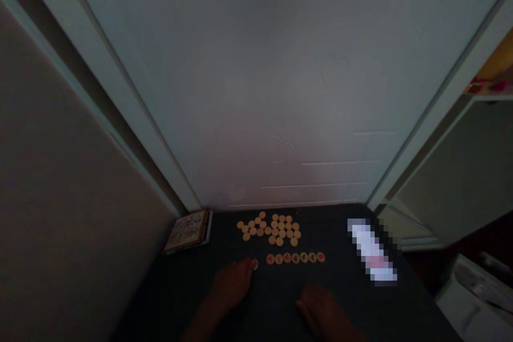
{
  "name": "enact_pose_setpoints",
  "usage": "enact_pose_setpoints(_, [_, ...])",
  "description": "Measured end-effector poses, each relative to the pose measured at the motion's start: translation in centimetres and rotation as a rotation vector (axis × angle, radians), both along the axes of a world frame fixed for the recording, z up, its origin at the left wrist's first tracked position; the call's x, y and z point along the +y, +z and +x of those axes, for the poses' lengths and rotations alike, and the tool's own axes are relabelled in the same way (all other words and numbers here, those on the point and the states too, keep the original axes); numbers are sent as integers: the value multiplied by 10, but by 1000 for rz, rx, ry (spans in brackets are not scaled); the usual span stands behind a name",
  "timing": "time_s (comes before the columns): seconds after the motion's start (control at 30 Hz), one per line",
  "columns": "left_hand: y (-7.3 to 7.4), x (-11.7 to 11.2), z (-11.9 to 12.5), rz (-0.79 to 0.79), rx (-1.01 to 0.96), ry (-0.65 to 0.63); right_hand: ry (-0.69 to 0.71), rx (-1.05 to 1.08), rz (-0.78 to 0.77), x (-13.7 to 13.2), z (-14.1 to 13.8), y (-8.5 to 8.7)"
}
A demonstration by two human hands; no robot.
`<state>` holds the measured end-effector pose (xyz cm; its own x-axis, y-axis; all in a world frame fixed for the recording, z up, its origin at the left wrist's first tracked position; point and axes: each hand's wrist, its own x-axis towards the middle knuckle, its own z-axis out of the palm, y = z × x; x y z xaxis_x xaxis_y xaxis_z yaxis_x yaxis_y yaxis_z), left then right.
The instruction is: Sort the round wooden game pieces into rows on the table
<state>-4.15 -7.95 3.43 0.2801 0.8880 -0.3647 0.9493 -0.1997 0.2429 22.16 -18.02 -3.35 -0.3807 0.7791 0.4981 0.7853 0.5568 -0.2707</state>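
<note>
Near the front of the dark matte tabletop (272, 291), the left hand (234, 283) touches one small round pale wooden disc (255, 264); whether it grips, I cannot tell. The right hand (320, 307) rests slack, empty. Similar discs form a row (295, 258) and a flat heap (270, 228). A flat printed box (188, 231) lies closed.

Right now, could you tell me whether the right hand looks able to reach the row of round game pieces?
Probably yes: the right hand rests on the dark tabletop just short of the row of round game pieces, with only bare surface between; the left hand is off to one side.
</note>
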Motion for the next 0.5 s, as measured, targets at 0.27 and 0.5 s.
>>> enact_pose_setpoints(0.27, [9,7,9,4,-10,-5,-22,-18,56,3,-2,0])
enact_pose_setpoints(0.5, [4,7,15,49,26,-35,-30,-33,119,6,0,-12])
